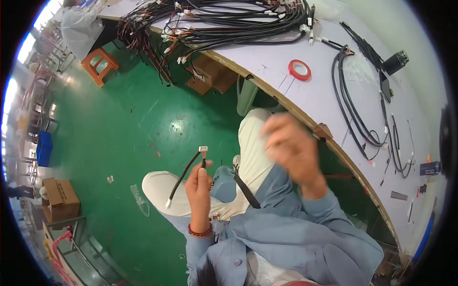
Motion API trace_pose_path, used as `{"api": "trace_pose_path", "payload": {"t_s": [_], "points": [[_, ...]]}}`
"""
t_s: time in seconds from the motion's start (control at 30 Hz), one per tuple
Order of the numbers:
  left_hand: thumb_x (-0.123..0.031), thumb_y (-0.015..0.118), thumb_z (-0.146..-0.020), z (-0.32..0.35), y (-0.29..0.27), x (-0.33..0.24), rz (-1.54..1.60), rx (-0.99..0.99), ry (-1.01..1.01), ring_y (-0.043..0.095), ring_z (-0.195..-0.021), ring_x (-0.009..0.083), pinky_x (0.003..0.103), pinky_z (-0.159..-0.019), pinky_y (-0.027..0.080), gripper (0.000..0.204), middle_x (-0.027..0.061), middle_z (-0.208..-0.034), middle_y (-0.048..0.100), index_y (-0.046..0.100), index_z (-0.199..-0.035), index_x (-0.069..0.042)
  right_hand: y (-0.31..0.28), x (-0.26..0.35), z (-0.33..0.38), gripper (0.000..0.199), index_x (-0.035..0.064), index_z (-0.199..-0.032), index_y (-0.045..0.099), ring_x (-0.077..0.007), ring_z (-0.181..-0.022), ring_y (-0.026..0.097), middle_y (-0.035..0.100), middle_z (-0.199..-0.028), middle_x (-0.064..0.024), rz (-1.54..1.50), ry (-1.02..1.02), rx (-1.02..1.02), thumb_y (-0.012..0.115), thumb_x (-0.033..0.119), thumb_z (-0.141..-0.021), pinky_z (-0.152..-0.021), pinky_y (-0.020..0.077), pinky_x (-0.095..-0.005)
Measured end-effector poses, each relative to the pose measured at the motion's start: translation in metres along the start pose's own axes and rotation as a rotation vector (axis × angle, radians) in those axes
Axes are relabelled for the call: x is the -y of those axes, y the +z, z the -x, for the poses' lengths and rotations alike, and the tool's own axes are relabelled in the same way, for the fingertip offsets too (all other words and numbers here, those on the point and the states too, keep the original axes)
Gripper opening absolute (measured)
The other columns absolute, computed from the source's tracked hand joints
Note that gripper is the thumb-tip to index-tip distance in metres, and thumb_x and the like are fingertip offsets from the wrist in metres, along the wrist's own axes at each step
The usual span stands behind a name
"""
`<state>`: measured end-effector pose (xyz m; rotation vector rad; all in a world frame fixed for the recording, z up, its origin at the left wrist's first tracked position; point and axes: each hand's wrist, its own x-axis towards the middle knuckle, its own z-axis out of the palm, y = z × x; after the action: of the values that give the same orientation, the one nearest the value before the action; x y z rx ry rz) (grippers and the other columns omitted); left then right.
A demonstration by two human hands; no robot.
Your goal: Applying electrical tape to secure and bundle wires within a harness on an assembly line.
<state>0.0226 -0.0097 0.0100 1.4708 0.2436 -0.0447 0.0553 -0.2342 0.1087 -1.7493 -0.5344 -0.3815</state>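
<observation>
My left hand (199,183), with a bead bracelet on its wrist, pinches a short black cable (187,172) above my lap. The cable's upper end carries a small white connector (203,149). Its lower end hangs down to the left with another white plug (168,204). My right hand (290,147) is raised to the right of it, near the table edge. It is blurred by motion, its fingers loosely apart, and I see nothing in it. The two hands are apart.
A pale worktable (281,57) curves across the upper right with a big bundle of black harnesses (229,19), a red tape ring (299,70) and looped black cables (353,109). On the green floor stand an orange stool (99,64), a cardboard box (59,198) and a blue crate (44,148). Another person in white (81,24) works far left.
</observation>
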Motion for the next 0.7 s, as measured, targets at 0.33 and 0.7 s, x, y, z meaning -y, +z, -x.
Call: {"api": "trace_pose_path", "payload": {"t_s": [0.33, 0.7], "points": [[-0.019, 0.049, -0.094, 0.001, -0.001, -0.038, 0.507, 0.149, -0.094, 0.033, -0.057, 0.0038, 0.019, -0.05, 0.024, 0.019, -0.0031, -0.067, 0.045, 0.057, -0.091, -0.003, -0.102, -0.06, -0.013, 0.012, 0.006, -0.088, 0.056, -0.032, -0.083, 0.051, 0.051, -0.088, -0.0115, 1.288, 0.133, -0.124, 0.055, 0.01, -0.077, -0.073, 0.042, -0.0425], [-0.018, 0.05, -0.092, 0.012, -0.001, -0.05, 0.381, 0.155, -0.064, 0.03, -0.055, 0.0033, 0.02, -0.05, 0.023, 0.022, -0.005, -0.061, 0.039, 0.061, -0.096, 0.001, -0.095, -0.037, -0.013, 0.035, 0.0042, -0.11, 0.058, -0.0317, -0.091, 0.053, 0.052, -0.098, -0.013, 1.312, 0.268, 0.062, 0.058, 0.013, -0.076, -0.081, 0.0429, -0.0395]]}}
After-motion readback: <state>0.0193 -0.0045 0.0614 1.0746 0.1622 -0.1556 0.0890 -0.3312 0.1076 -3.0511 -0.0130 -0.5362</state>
